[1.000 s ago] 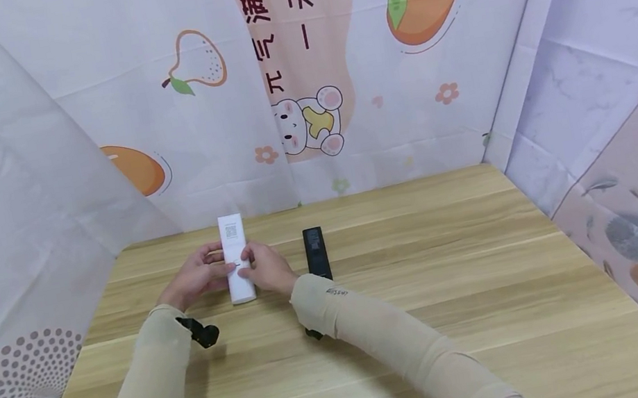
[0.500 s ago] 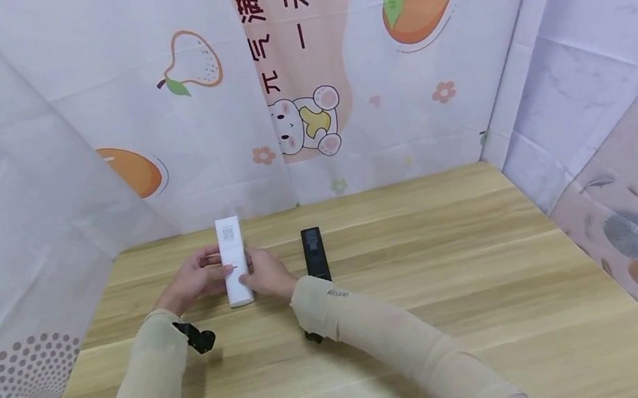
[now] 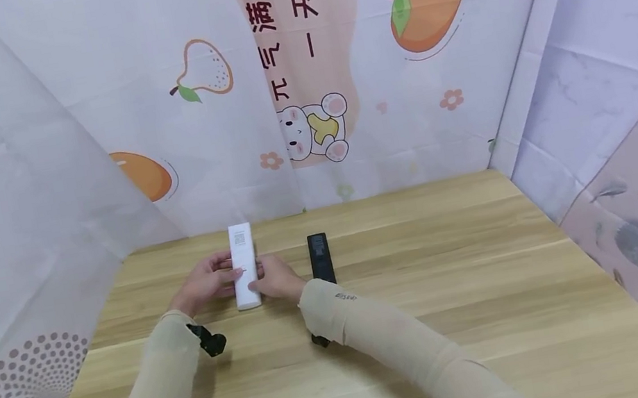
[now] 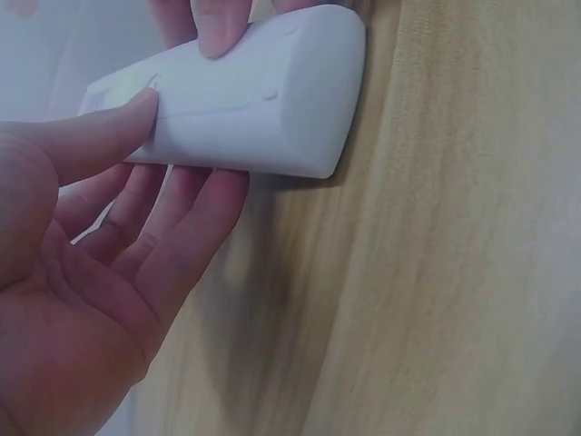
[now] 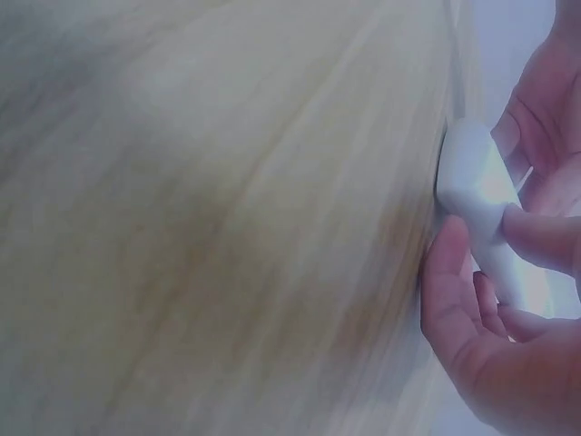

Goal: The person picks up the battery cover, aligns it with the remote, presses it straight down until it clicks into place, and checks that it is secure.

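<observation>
A white remote control (image 3: 244, 257) lies lengthwise between my two hands near the back of the table, its back side up with a small printed code at the far end. My left hand (image 3: 206, 282) holds its left side, the thumb on top and the other fingers along the lower side in the left wrist view. From the right, my right hand (image 3: 279, 279) grips it, thumb on the upper face and fingers at the side. The battery cover's outline shows on the remote (image 4: 241, 86) in the left wrist view. Its front face is hidden.
Right of my right hand lies a black remote control (image 3: 320, 255), its near end hidden behind my sleeve. The wooden table (image 3: 467, 287) ends at a printed cloth (image 3: 399, 150) behind, with more cloth hanging at both sides.
My right fingertips have moved from the white remote's top to its side, leaving the thumb on top. My left hand keeps its hold. The head view has shifted slightly.
</observation>
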A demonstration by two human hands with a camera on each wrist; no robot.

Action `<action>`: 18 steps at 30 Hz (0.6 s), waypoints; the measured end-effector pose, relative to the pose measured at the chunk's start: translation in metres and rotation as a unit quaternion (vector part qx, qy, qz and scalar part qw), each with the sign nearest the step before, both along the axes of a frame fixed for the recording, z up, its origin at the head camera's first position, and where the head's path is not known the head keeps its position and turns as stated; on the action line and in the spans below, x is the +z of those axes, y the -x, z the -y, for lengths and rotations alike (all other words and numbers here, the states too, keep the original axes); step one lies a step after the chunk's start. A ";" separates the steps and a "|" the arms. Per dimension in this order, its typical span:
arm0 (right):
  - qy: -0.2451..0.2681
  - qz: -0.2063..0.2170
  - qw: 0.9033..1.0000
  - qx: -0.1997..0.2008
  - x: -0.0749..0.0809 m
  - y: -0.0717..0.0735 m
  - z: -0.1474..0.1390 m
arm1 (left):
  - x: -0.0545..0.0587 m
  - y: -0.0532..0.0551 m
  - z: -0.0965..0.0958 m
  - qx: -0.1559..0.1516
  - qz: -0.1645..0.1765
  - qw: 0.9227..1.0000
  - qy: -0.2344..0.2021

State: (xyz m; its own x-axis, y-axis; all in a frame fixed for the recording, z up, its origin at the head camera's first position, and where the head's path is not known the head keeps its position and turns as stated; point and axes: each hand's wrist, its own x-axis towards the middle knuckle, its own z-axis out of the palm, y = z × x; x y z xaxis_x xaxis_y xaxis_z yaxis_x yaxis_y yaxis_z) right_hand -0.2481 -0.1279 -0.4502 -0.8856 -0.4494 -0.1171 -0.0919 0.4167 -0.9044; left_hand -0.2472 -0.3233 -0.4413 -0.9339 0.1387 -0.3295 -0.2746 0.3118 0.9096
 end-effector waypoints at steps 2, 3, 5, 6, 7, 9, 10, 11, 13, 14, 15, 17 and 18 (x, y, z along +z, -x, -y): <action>0.004 0.008 1.000 -0.004 -0.003 -0.001 -0.002 | -0.005 0.000 -0.002 0.006 0.003 1.000 0.002; 0.002 0.008 1.000 -0.005 -0.004 -0.002 -0.002 | -0.006 0.000 -0.003 0.012 0.002 1.000 0.004; -0.001 0.005 1.000 -0.004 -0.005 -0.002 -0.003 | -0.009 0.000 -0.005 0.017 0.000 1.000 0.007; -0.002 0.002 1.000 -0.001 -0.005 -0.002 -0.003 | -0.010 -0.001 -0.005 0.017 -0.002 1.000 0.010; -0.004 -0.001 1.000 0.001 -0.005 -0.002 -0.003 | -0.010 -0.001 -0.005 0.019 -0.003 1.000 0.012; -0.006 -0.010 1.000 0.007 -0.005 -0.002 -0.003 | -0.010 -0.002 -0.006 0.021 -0.004 1.000 0.020; -0.007 -0.013 1.000 0.009 -0.005 -0.001 -0.002 | -0.010 -0.001 -0.005 0.024 -0.003 0.999 0.024; -0.008 -0.016 1.000 0.012 -0.005 -0.001 -0.002 | -0.009 -0.001 -0.006 0.026 -0.002 0.999 0.032; -0.016 -0.021 0.999 0.019 -0.004 0.001 -0.003 | -0.008 0.001 -0.006 0.031 0.003 0.999 0.040; -0.023 -0.024 0.999 0.024 -0.004 0.001 -0.003 | -0.008 0.001 -0.007 0.032 0.005 0.998 0.046; -0.031 -0.026 0.999 0.029 -0.003 0.002 -0.003 | -0.007 0.002 -0.007 0.033 0.008 0.998 0.050; -0.046 -0.029 0.998 0.040 -0.002 0.003 -0.003 | -0.006 0.002 -0.007 0.035 0.011 0.998 0.060; -0.051 -0.029 0.997 0.046 -0.002 0.003 -0.003 | -0.006 0.002 -0.008 0.034 0.012 0.997 0.062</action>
